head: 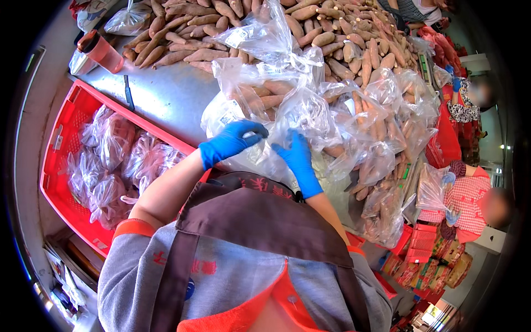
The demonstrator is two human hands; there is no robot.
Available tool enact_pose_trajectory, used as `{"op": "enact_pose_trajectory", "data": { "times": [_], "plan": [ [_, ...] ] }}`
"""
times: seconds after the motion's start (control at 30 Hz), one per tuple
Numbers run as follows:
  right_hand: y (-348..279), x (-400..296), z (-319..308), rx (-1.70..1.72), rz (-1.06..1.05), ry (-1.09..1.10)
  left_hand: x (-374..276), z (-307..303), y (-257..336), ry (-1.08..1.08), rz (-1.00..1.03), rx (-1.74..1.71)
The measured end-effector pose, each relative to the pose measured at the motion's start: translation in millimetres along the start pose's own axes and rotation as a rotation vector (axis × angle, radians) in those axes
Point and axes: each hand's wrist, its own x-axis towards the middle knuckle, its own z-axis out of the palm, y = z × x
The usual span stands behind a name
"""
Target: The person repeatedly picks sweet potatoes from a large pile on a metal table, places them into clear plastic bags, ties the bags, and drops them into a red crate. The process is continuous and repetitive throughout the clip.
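My left hand (234, 142), in a blue glove, is over the front of a clear plastic bag of sweet potatoes (265, 99). Its fingers curve near the thumb, and whether they pinch any film is unclear. Also gloved in blue, my right hand (299, 161) has thumb and fingers apart. Its fingertips are against crumpled clear plastic (309, 116), partly blurred. A label with a printed code (230, 114) shows on the bag beside my left hand. More bagged sweet potatoes (375, 124) lie to the right of my right hand.
Loose sweet potatoes (340, 33) are heaped across the back of the metal table (166, 89). A pink-tinted bottle (103, 54) and a dark-handled tool (128, 93) lie left. A red crate (120, 110) holds several filled bags. Co-workers (460, 203) are at the right.
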Motion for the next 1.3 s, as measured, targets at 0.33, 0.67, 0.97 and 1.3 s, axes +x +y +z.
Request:
{"op": "enact_pose_trajectory", "data": {
  "times": [0.33, 0.67, 0.97, 1.3],
  "plan": [
    [15.9, 0.1, 2.2, 0.578, -0.055, 0.028, 13.0, 2.2, -43.7, -0.153, 0.074, 0.367],
    [-23.4, -13.0, -17.3, 0.968, 0.176, -0.191, 5.1, -5.9, -48.9, -0.022, -0.027, 0.201],
    [-63.5, -23.7, -100.7, 1.276, 0.115, -0.318, 19.2, -13.2, 29.8, -0.324, -0.061, -0.742],
    [-72.9, -18.3, -77.2, 2.027, -0.076, -0.603, 22.0, -35.8, 16.7, 0.306, -0.261, -0.442]
  ]
}}
